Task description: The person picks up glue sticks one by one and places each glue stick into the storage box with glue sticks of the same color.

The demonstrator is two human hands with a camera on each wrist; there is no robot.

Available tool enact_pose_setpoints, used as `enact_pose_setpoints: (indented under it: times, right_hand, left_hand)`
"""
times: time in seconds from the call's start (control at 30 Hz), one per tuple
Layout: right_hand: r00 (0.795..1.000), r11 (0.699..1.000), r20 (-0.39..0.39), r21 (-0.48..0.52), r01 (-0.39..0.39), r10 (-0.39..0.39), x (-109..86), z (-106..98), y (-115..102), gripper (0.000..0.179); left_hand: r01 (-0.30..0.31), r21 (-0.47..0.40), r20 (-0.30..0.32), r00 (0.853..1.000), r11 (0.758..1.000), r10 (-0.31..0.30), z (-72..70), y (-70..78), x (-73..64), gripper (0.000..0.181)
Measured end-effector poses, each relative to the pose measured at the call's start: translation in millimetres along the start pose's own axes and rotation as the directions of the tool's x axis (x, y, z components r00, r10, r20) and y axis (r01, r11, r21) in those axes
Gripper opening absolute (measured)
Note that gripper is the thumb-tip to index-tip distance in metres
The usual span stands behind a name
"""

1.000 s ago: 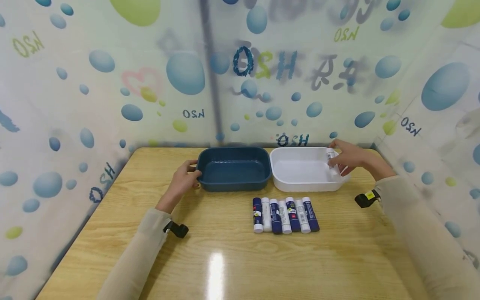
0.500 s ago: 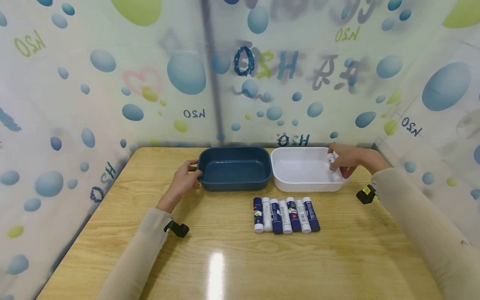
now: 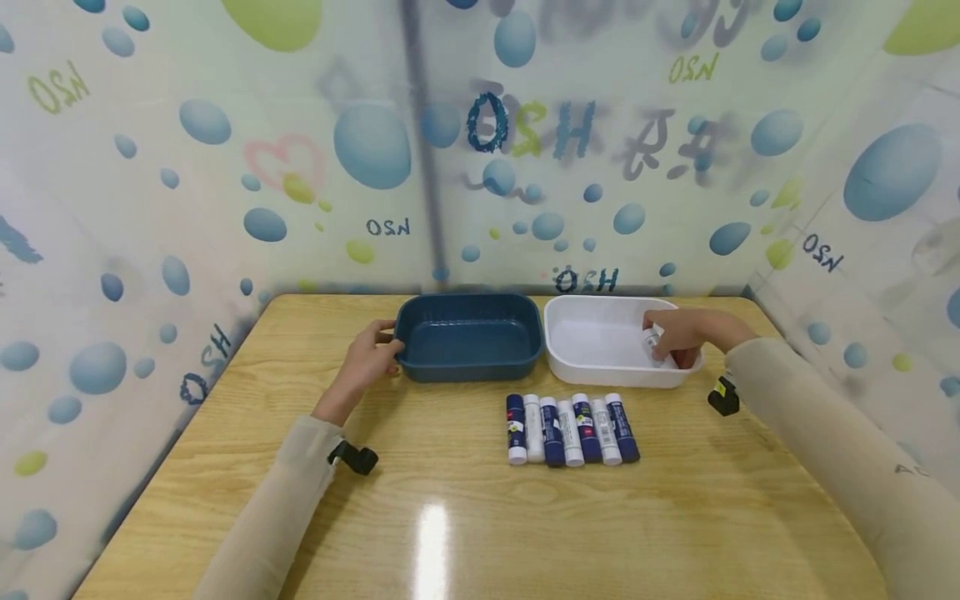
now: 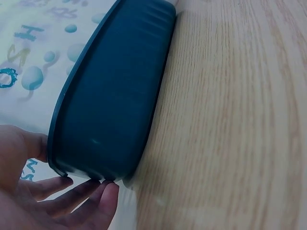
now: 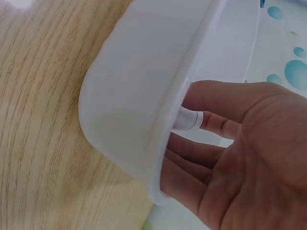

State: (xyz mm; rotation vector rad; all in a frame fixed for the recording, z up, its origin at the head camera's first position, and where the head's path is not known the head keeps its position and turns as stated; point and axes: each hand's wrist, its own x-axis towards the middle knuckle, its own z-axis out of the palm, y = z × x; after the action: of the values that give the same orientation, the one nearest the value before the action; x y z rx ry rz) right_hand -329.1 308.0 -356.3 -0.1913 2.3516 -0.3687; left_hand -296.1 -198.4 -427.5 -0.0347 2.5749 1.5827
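Note:
My left hand [image 3: 366, 360] holds the left end of a dark blue plastic tub [image 3: 472, 372], thumb at the rim. In the left wrist view, its fingers [image 4: 72, 194] lie against the tub's end wall. My right hand [image 3: 686, 330] reaches into the right end of a white tub [image 3: 611, 375] and grips a white glue stick [image 3: 650, 340] there. The right wrist view shows one end of that glue stick [image 5: 187, 120] between thumb and fingers; the tub wall hides the rest. In front of the tubs, several white and navy glue sticks [image 3: 570, 432] lie side by side in a row.
The two tubs stand next to each other at the back of a wooden table [image 3: 420, 533], close to a wall [image 3: 480, 192] covered in printed bubbles. Another printed wall [image 3: 900, 267] borders the right side.
My right hand has moved left and lower inside the white tub, and the glue stick has tilted and shifted left with it. The white tub has slid slightly. My left hand stays put.

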Motion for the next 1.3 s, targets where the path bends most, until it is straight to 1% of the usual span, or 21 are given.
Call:
enact_pose_setpoints:
  times: [0.13,0.33,0.53,0.67,0.73,0.8,0.87,0.93,1.0,1.03,1.07,1.1,1.23,1.3]
  right_hand:
    - [1.0,1.0,0.009,0.005,-0.011,0.011,3.6,1.5,2.9,0.058]
    - [0.999,0.999,-0.019,0.021,-0.025,0.026,10.4,3.8,7.6,0.059]
    - [0.998,0.998,-0.027,-0.004,-0.055,0.055,15.3,6.4,8.3,0.055]
    - [0.997,0.997,-0.028,-0.023,-0.067,0.067,17.2,7.7,6.6,0.057]
    - [0.996,0.997,-0.05,-0.029,-0.069,0.068,17.2,8.3,6.0,0.057]
    - [0.994,0.997,-0.098,-0.049,-0.054,0.049,16.9,8.6,6.2,0.052]
    - [0.983,0.996,-0.185,-0.088,-0.031,0.015,15.5,7.8,7.6,0.043]
    - [0.955,0.989,-0.295,-0.145,-0.015,-0.029,13.9,6.3,9.6,0.032]
    - [0.921,0.98,-0.386,-0.2,-0.022,-0.058,11.1,4.1,12.2,0.022]
    - [0.907,0.975,-0.417,-0.222,-0.031,-0.066,9.5,2.9,13.6,0.018]
    - [0.897,0.971,-0.438,-0.235,-0.043,-0.066,8.0,1.7,15.1,0.015]
    - [0.892,0.969,-0.448,-0.239,-0.058,-0.057,6.4,0.8,16.2,0.013]
    - [0.899,0.968,-0.438,-0.217,-0.124,0.017,1.6,0.2,20.1,0.013]
    - [0.893,0.966,-0.447,-0.209,-0.155,0.047,0.3,1.8,21.0,0.015]
  left_hand:
    - [0.001,-0.009,-0.001,1.0,1.0,-0.001,0.9,0.2,0.4,0.056]
    - [0.004,-0.013,-0.005,1.0,1.0,-0.004,0.9,-0.2,0.9,0.056]
    - [0.005,-0.009,-0.007,1.0,1.0,-0.005,0.7,-0.5,0.7,0.056]
    - [0.005,-0.007,-0.009,1.0,1.0,-0.005,0.6,-1.1,1.0,0.056]
    - [0.004,-0.005,-0.008,1.0,1.0,-0.004,0.7,-1.7,1.6,0.056]
    - [0.005,-0.003,-0.008,1.0,1.0,-0.005,0.7,-2.4,2.2,0.056]
    - [0.007,0.0,-0.008,1.0,1.0,-0.007,0.6,-2.5,2.6,0.056]
    - [0.009,0.003,-0.007,1.0,1.0,-0.009,0.3,-2.5,2.5,0.056]
    - [0.01,0.004,-0.006,1.0,1.0,-0.01,0.2,-2.0,2.4,0.056]
    - [0.01,0.005,-0.005,1.0,1.0,-0.01,0.1,-1.6,2.1,0.057]
    - [0.011,0.003,-0.003,1.0,1.0,-0.011,0.0,-1.4,1.9,0.057]
    - [0.012,0.003,-0.001,1.0,1.0,-0.012,-0.1,-1.1,1.6,0.057]
    - [0.018,0.001,0.001,1.0,1.0,-0.018,0.0,-0.1,1.1,0.057]
    - [0.021,0.002,0.003,1.0,1.0,-0.021,0.2,0.2,1.2,0.057]
